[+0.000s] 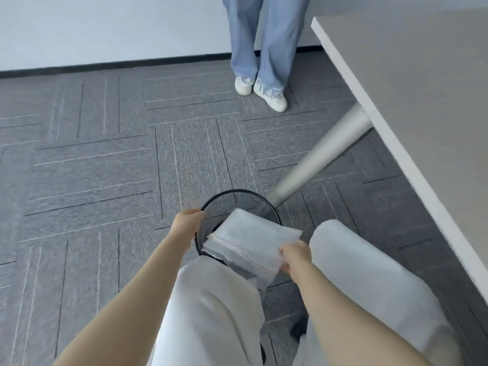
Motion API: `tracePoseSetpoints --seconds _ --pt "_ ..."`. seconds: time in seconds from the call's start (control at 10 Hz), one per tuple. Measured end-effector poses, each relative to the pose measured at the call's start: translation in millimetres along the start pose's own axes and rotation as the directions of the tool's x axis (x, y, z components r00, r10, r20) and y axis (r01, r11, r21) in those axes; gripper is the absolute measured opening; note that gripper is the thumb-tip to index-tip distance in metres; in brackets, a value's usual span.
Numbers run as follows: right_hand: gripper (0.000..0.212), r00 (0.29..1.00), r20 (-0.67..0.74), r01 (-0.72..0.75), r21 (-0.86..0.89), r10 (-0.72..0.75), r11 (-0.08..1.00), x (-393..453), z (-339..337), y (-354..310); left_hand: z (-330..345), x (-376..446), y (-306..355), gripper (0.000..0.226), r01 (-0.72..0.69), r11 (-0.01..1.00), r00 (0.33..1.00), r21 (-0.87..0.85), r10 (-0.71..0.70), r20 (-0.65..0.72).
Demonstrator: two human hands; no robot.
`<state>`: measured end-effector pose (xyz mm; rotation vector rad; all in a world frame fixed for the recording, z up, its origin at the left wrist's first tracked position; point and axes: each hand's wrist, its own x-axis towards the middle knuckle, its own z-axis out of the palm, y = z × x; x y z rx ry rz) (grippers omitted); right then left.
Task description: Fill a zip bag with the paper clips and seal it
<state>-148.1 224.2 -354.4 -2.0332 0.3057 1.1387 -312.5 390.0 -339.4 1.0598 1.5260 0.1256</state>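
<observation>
While you sit, bin: the black mesh wastebasket (239, 199) stands between your hands; contents hidden.
Left hand (186, 221): fingers curl on its rim.
Right hand (294, 257): fingers pinch the zip bags (250, 240) above it.
Nearby: table (412, 107) leg just beyond; another person's legs (264, 48) farther off.

Bright, even light; soft motion blur, wide-angle bending at edges.

A stack of clear zip bags (250, 240) with thin red seal lines is held flat, slightly tilted, above the open mouth of a black mesh bin (239, 198). One corner of the stack is pinched from the near right side. The bags appear empty. No paper clips can be made out.
</observation>
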Motion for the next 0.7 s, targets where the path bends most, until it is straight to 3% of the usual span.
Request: tracePoseSetpoints --seconds 0.1,0.3,0.4,0.5,0.6,0.7 --pt "0.022 0.997 0.021 -0.072 0.046 0.072 0.996 23.0 14.3 6.1 8.8 11.6 -6.7 0.030 0.034 0.999 0.999 0.015 -0.035 0.035" --pt "0.042 0.967 0.127 -0.207 -0.098 0.219 0.973 47.6 35.2 12.7 18.7 19.1 -14.9 0.021 0.100 0.995 0.983 0.014 -0.101 0.152" --pt "0.037 0.964 0.142 -0.217 -0.062 0.224 0.974 43.3 35.7 5.9 18.1 16.4 -11.3 0.020 0.100 0.995 0.980 0.030 -0.104 0.169" --pt "0.028 0.965 0.200 -0.189 0.085 0.169 0.978 24.1 37.5 -11.8 15.4 5.2 -2.1 0.026 0.081 0.997 0.979 0.008 -0.081 0.187" --pt "0.029 0.977 0.211 -0.101 0.346 0.027 0.933 -5.2 41.3 -40.2 7.6 -20.6 22.3 0.021 -0.016 0.969 0.994 -0.246 0.041 0.097" --pt "0.021 0.962 0.213 0.013 0.596 -0.174 0.803 -52.0 31.3 -67.4 -11.5 -67.2 51.4 0.019 -0.247 0.785 0.969 -0.567 0.200 -0.144"
